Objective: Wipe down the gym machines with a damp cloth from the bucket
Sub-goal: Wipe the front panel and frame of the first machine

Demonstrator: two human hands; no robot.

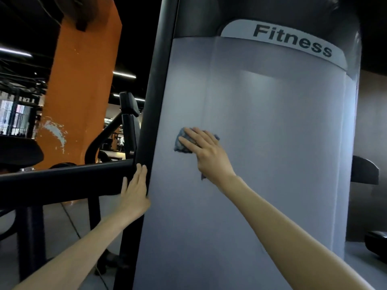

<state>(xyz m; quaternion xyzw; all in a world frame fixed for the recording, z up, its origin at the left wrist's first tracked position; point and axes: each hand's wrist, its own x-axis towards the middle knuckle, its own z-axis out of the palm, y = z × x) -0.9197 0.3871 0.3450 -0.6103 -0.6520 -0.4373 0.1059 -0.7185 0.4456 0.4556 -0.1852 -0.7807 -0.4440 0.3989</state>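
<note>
The right hand (206, 152) lies flat, with straight fingers, and presses a small grey-blue cloth (181, 143) against the grey panel (272, 147) of the gym machine, near the panel's left edge. The left hand (135, 190) is also flat and rests with straight fingers on the black frame post (156, 86) beside the panel. A label (293, 41) above reads "Fitness". An orange pillar (83, 91) stands behind on the left.

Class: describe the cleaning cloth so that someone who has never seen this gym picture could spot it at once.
Find the tall grey panel labelled Fitness. Near its left edge, the right hand presses a small cloth flat. It is the only crumpled, blue-grey patch on that smooth surface.
</note>
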